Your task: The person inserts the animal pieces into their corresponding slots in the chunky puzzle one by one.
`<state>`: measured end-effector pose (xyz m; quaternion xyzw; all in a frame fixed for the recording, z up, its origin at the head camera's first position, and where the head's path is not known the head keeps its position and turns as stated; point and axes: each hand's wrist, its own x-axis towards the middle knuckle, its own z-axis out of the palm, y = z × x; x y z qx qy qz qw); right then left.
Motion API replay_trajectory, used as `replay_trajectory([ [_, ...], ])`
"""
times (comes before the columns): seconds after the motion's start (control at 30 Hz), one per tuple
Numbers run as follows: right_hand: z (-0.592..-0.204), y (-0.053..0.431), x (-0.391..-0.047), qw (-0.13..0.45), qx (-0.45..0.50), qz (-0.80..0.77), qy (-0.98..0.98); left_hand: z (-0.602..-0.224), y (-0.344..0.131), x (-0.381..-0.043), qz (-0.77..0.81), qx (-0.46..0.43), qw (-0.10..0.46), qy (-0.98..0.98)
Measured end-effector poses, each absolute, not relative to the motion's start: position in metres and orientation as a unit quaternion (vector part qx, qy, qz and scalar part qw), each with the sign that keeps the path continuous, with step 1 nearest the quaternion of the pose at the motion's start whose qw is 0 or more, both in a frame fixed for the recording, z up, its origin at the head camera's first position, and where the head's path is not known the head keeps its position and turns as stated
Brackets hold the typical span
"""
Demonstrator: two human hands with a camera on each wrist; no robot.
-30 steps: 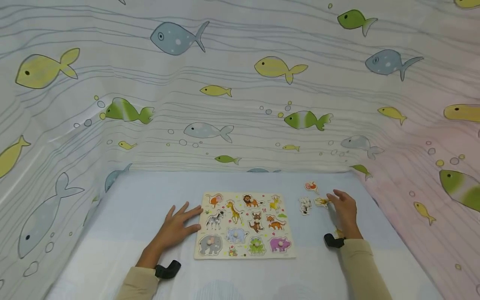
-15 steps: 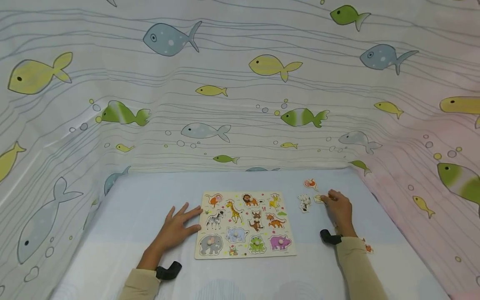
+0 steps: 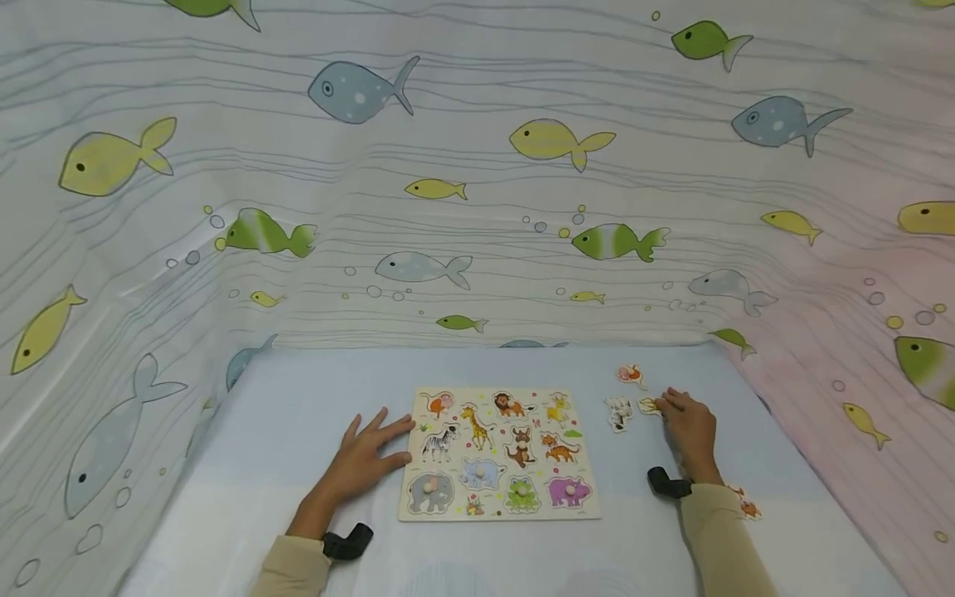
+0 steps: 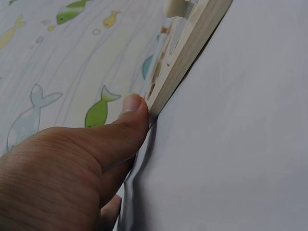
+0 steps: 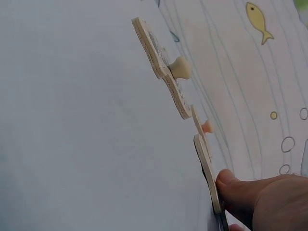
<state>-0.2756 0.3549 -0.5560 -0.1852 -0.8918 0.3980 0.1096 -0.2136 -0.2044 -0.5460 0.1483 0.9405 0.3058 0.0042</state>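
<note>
A wooden peg puzzle board (image 3: pixel 515 517) with animal pictures lies in the middle of the table in the head view. My left hand (image 3: pixel 363 458) rests at its left edge, fingers spread, and in the left wrist view the thumb (image 4: pixel 131 108) touches the board's side. To the right of the board, my right hand (image 3: pixel 690 431) pinches a small yellowish animal puzzle piece (image 3: pixel 647 406), mostly covered by the fingertips. Beside that piece lie a black-and-white piece (image 3: pixel 618 412) and a red-orange piece (image 3: pixel 630 375). Pale knobs (image 5: pixel 181 68) stand up from pieces in the right wrist view.
Another orange-red piece (image 3: pixel 748 505) lies partly behind the right sleeve (image 3: pixel 719 531). Knobbed elephant (image 3: pixel 430 495), frog (image 3: pixel 521 494) and purple hippo (image 3: pixel 570 492) pieces sit in the board's lower row. Fish-patterned cloth walls (image 3: pixel 492 240) surround the pale table (image 3: pixel 336 373).
My right hand has gone from loosely extended fingers beside the yellowish piece to pinching it. The left hand stays at the board's edge. The head view has shifted slightly.
</note>
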Motion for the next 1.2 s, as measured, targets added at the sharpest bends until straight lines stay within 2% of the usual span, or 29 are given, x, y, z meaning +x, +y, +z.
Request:
replay_trajectory([
  [0.2, -0.557, 0.355, -0.273, 0.127, -0.189, 0.411, -0.883, -0.547, -0.203, -0.215, 0.302, 0.144, 0.01, 0.942],
  [0.43, -0.556, 0.353, -0.274, 0.176, -0.186, 0.409, -0.876, -0.548, -0.205, -0.213, 0.306, 0.14, 0.012, 0.942],
  [0.67, -0.551, 0.351, -0.27, 0.144, -0.184, 0.447, -0.864, -0.547, -0.204, -0.213, 0.311, 0.148, 0.004, 0.939],
  [0.87, -0.539, 0.344, -0.272, 0.121, -0.125, 0.435, -0.884, -0.546, -0.204, -0.215, 0.306, 0.148, 0.009, 0.94],
  [1.2, -0.526, 0.315, -0.269, 0.121, -0.021, 0.407, -0.905, -0.547, -0.204, -0.214, 0.304, 0.151, -0.002, 0.941],
])
